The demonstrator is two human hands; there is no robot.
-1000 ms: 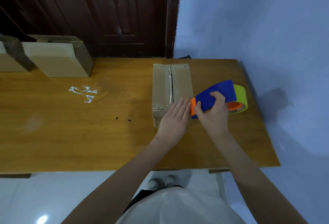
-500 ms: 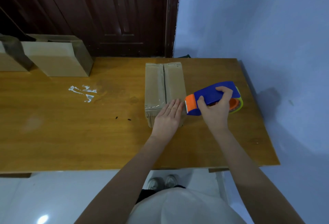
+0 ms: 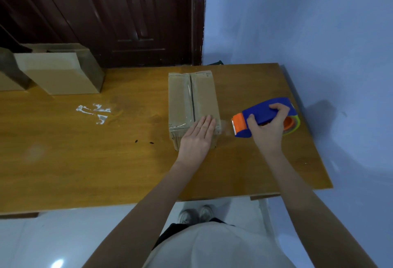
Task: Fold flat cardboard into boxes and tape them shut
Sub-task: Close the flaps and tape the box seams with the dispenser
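A closed cardboard box [image 3: 191, 97] lies on the wooden table [image 3: 106, 161], its top flaps meeting in a lengthwise seam covered with clear tape. My left hand [image 3: 196, 138] presses flat on the box's near right corner, fingers straight. My right hand [image 3: 269, 128] grips a blue and orange tape dispenser [image 3: 263, 114] with a yellow-green roll, held just right of the box. A short strip of clear tape [image 3: 225, 128] stretches from the box's near right edge to the dispenser's orange mouth.
Two open cardboard boxes [image 3: 57, 74] stand at the table's back left. White tape scraps [image 3: 93, 111] stick to the tabletop left of centre. A dark door [image 3: 127, 16] and a blue wall [image 3: 297, 23] are behind; the table's right edge is close to the dispenser.
My right hand has pulled the dispenser rightward off the box, drawing tape out. The box has shifted a little left, with my left hand still flat on its near end.
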